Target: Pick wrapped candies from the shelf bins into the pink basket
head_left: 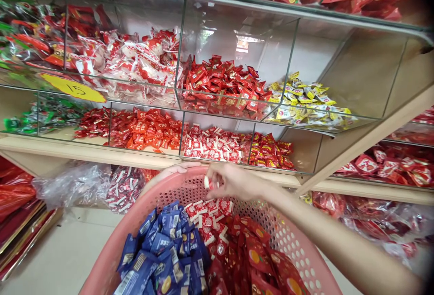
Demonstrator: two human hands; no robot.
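Note:
A pink perforated plastic basket (113,236) fills the lower middle of the view. At its far rim, my left hand (171,171) holds the basket from outside, partly hidden behind the wall. My right hand (225,181) is over the inside of the far wall, fingers closed on a small red-and-white wrapped candy (207,183). Below it in the basket lies a heap of similar red-and-white candies (212,222). Blue packets (169,240) fill the basket's left side, and red packets (254,254) with an orange print lie on the right.
Ahead, glass-divided shelves hold red-and-white candies (217,143), orange-red candies (152,127), red packets (220,82) and yellow-white candies (305,96). A yellow price tag (73,88) reads 15. Beneath the wooden shelf edge (84,152) sit plastic bags (74,182) on the floor.

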